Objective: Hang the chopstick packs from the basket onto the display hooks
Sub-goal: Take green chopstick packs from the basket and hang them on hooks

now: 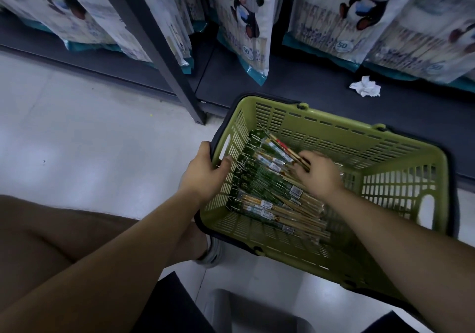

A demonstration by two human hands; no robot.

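Head view: the left hand [205,170] grips the rim of the floor-standing basket [334,124] as the right hand [318,174], grip unclear through blur, reaches its chopstick packs [262,186], the picking step, with lifting one hookward likely next.

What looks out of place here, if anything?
A crumpled white paper lies on the dark base shelf below the bags: litter, not stock. The packs in the basket lie jumbled.
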